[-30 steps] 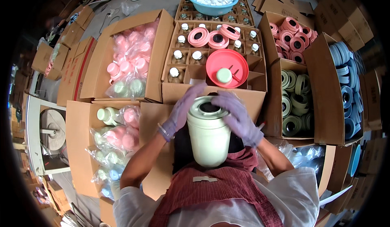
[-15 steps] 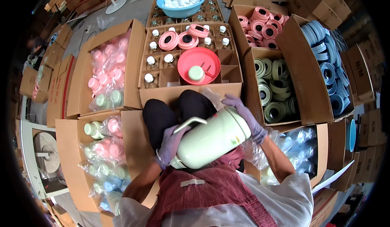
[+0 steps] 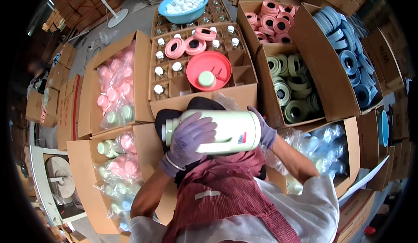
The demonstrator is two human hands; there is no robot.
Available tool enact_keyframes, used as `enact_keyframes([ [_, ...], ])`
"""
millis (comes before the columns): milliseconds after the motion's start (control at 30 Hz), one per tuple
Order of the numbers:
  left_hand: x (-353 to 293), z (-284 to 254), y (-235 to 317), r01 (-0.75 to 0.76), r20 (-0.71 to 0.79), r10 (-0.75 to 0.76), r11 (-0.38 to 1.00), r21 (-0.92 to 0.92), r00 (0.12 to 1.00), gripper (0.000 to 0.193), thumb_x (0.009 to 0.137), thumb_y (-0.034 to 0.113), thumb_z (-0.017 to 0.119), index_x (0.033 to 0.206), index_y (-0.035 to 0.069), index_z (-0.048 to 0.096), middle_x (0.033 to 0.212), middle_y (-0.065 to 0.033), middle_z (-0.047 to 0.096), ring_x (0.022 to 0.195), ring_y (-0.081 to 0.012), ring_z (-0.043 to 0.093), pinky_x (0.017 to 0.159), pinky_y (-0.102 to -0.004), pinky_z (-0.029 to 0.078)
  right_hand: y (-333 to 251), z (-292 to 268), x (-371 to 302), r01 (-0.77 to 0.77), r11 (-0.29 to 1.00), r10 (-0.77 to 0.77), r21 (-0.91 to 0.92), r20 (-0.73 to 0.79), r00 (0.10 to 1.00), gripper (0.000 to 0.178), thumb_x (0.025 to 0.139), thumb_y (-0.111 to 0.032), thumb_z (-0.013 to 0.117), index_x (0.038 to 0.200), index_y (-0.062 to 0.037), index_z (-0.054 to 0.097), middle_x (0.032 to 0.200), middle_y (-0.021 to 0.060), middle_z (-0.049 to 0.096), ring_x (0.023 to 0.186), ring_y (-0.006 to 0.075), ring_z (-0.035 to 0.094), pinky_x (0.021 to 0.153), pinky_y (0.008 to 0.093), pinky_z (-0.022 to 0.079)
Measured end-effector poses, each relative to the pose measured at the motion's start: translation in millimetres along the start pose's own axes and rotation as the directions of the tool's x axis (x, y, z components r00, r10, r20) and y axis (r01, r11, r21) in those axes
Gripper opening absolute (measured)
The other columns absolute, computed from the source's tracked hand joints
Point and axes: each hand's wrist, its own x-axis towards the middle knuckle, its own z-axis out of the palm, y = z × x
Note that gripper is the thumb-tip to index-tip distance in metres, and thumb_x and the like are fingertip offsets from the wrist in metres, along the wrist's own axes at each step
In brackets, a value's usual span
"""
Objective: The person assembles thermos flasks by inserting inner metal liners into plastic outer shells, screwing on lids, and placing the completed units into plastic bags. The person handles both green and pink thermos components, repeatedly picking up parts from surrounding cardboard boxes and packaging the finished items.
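Note:
A pale green thermos jug (image 3: 228, 127) lies on its side across my lap, its narrower neck end to the left and its broad base to the right. My left hand (image 3: 191, 139), in a thin purple glove, lies over the body near the neck with its fingers stretched across it. Against the base end presses my gloved right hand (image 3: 264, 132), steadying that side. A small red-and-white label faces up on the jug's lower side. The handle seen earlier is largely turned away toward me and partly behind the left hand.
Ahead stands a divided carton (image 3: 204, 96) of white-capped bottles, with a red bowl (image 3: 224, 78) holding a green cup on top. Pink rings (image 3: 281, 24), green rings (image 3: 300, 84) and blue rings (image 3: 349, 62) fill cartons at right. Bagged pink cups (image 3: 115, 96) sit at left.
The jug has rolled about its length and come level, its handle turning from the far side toward me. My left hand has shifted from the neck onto the body. The whole view has tilted slightly.

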Motion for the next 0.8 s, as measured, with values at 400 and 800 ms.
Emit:
enact_keyframes([
  [400, 23.7, -3.7, 6.0, -0.117, 0.017, 0.116, 0.990, 0.078, 0.993, 0.018, 0.073, 0.011, 0.065, 0.090, 0.007, 0.067, 0.104, -0.0109, 0.070, 0.107, -0.0293, 0.064, 0.103, -0.0458, 0.043, -13.5, -40.4, 26.2, -0.073, 0.997, 0.059, 0.040, 0.280, 0.958, 0.065, 0.100, -0.052, 0.040, 0.137, 0.0008, 0.048, 0.125, 0.0179, 0.062, 0.116, 0.0302, 0.059, 0.105, 0.0422, 0.043],
  [800, 2.6, -3.8, -12.7, 0.164, -0.092, -0.186, 0.965, -0.203, 0.978, 0.030, 0.076, 0.006, 0.061, 0.104, 0.002, 0.069, 0.101, -0.0135, 0.071, 0.099, -0.0318, 0.067, 0.096, -0.0404, 0.050, -26.5, -8.5, 16.5, -0.142, 0.985, 0.158, -0.101, 0.181, 0.971, 0.068, 0.098, -0.056, 0.040, 0.141, -0.0029, 0.046, 0.131, 0.0178, 0.058, 0.120, 0.0314, 0.056, 0.108, 0.0450, 0.040],
])
